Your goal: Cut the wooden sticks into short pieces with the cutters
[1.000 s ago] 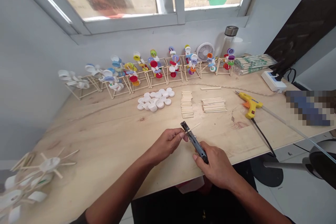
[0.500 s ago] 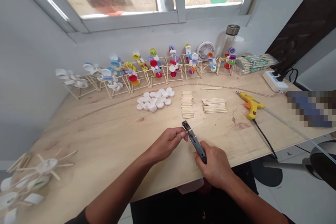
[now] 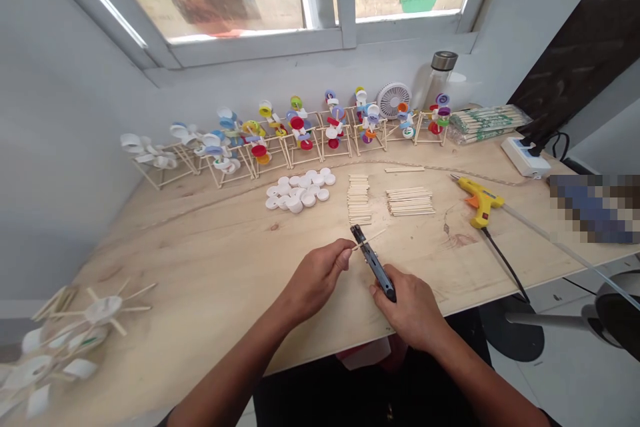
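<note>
My left hand (image 3: 320,279) pinches one end of a thin wooden stick (image 3: 376,236) between thumb and fingers. The stick lies across the head of dark grey pliers (image 3: 373,261). Wrapped around their handles is my right hand (image 3: 407,307), low over the table's front edge. Whether the jaws bite into the stick is too small to tell. Just beyond the pliers lie a stack of short sticks (image 3: 359,200) and, to its right, a stack of longer sticks (image 3: 410,201). White bottle caps (image 3: 300,190) are grouped to the left of the stacks.
Stick frames with colourful cap wheels (image 3: 335,123) line the back. A yellow glue gun (image 3: 480,201), its cord and a power strip (image 3: 525,155) occupy the right. White cap wheels (image 3: 103,310) lie at front left. A fan (image 3: 394,101), bottle (image 3: 440,80) and bagged sticks (image 3: 487,122) stand behind.
The view has shifted slightly. My left fingers have drawn back a little from the pliers' head, still pinching the stick. My right hand keeps its grip on the pliers.
</note>
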`<state>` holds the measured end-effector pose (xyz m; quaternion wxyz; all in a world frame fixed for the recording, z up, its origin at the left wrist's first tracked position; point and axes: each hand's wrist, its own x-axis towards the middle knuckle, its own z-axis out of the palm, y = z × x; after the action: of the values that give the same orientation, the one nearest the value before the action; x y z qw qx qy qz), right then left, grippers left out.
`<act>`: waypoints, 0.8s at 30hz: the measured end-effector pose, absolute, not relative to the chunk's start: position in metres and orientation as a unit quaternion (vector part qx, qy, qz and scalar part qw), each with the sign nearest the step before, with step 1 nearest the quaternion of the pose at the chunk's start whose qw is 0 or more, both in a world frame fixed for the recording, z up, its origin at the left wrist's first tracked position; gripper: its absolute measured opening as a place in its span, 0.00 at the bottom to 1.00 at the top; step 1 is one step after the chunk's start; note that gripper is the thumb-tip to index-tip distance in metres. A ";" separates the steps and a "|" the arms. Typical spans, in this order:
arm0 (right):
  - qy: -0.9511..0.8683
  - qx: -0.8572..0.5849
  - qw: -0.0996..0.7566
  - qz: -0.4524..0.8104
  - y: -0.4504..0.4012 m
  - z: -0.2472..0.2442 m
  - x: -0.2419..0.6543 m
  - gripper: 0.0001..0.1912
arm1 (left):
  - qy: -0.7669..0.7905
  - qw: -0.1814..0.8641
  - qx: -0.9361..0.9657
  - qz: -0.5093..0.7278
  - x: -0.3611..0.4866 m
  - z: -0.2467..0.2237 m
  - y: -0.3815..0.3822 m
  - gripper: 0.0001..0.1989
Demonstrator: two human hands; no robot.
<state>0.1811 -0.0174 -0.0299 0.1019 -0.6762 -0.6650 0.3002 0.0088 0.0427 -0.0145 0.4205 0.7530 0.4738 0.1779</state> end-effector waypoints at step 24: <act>-0.670 -0.635 0.121 0.364 -0.025 -0.022 0.187 0.09 | 0.415 0.577 0.675 0.197 0.014 -0.018 0.050 0.15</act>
<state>0.1872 -0.0247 -0.0219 0.1210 -0.6352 -0.6704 0.3640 0.0137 0.0495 -0.0176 0.5775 0.6750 0.4150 0.1967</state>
